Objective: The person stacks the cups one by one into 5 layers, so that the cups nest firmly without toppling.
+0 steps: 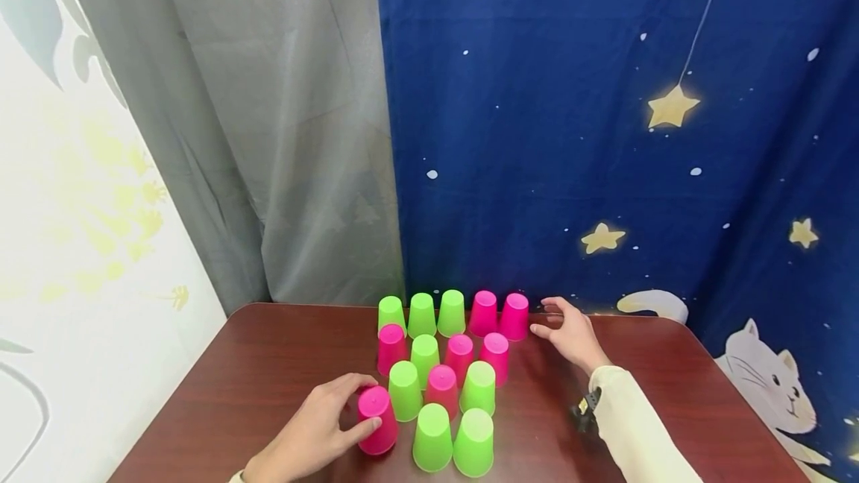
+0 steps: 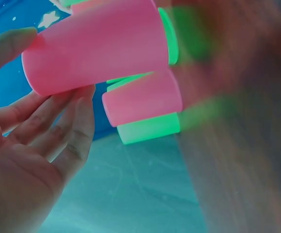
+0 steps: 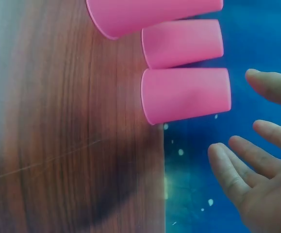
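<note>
In the head view my left hand (image 1: 315,423) holds a pink cup (image 1: 378,423) between thumb and fingers, at the front left of a group of upside-down cups. The left wrist view shows the thumb on one side of this pink cup (image 2: 99,48) and the fingers of the left hand (image 2: 38,141) on the other. Two green cups (image 1: 432,440) stand just to its right. My right hand (image 1: 570,335) is spread, apart from the rightmost pink cup (image 1: 514,317) of the back row. In the right wrist view nothing lies between the right hand's fingers (image 3: 227,170).
Several more green and pink cups stand upside down in rows on the brown table (image 1: 282,364), among them a green cup (image 1: 406,392) and a pink cup (image 1: 441,391) mid-group. A grey curtain (image 1: 322,170) and a blue starry curtain (image 1: 510,133) hang behind the table's far edge.
</note>
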A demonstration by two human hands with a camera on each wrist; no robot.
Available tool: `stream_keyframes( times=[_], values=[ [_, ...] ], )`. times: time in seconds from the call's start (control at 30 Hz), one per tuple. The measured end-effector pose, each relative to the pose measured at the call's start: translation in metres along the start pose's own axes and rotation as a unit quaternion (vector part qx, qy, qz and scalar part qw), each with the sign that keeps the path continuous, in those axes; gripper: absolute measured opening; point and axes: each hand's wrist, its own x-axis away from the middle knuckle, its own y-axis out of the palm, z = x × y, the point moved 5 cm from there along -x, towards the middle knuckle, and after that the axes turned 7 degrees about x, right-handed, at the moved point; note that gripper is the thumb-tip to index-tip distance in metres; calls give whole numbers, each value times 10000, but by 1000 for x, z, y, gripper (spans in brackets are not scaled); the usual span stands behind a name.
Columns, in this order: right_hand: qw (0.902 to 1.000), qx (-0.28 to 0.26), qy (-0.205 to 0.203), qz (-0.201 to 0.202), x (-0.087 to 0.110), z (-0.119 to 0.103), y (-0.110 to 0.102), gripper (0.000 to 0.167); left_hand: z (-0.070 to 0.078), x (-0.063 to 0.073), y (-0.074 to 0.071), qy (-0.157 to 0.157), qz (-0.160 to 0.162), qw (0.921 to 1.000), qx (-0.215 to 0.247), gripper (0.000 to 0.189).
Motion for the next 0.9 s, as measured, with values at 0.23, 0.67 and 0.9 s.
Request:
stream_keyframes(
  times=[0.23, 0.67, 0.9],
  values=[
    [9997, -138, -156, 111, 24, -5, -5, 50, 0, -12, -12, 8, -238, 9996, 177, 36],
    [9871, -1072, -1181, 128, 73, -46, -1, 32, 5, -30, -34, 148, -301, 9993, 134, 37],
    [9667, -1197, -2186, -587, 109, -72, 18, 28, 7, -46, -46, 212, -230, 9995, 35, 38]
  ],
)
